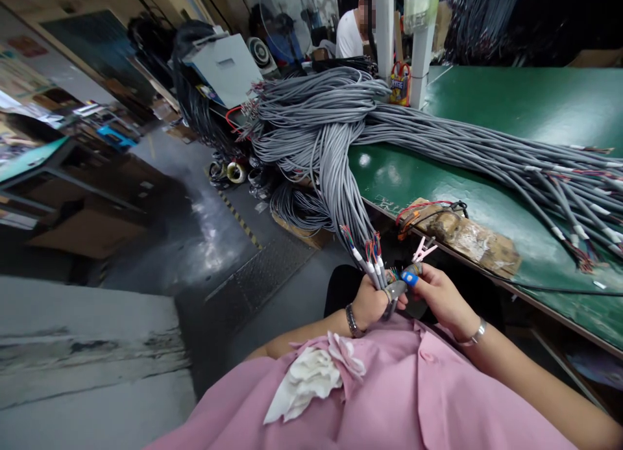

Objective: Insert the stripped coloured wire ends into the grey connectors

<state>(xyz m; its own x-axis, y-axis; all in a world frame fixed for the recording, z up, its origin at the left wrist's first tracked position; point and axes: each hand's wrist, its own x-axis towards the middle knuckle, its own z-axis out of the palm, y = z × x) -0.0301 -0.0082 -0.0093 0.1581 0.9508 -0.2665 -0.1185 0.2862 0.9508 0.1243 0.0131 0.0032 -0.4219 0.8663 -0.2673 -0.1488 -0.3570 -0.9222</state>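
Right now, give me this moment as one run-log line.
left hand: holding gray cables | right hand: at colored wires, grip unclear | green table: wooden block, cable bundle

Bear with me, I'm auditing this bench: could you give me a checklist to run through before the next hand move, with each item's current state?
1. Left hand has a grip on the gray cables: ok, their ends are gathered in it.
2. Right hand is at the work: ok, its fingertips are close to the left hand's.
3. Colored wires between the hands are separated: cannot tell, too small.
4. Blue wrap is on a right-hand digit: ok.
5. Wrists are bare: not ok, a dark bracelet on the left, a metal band on the right.
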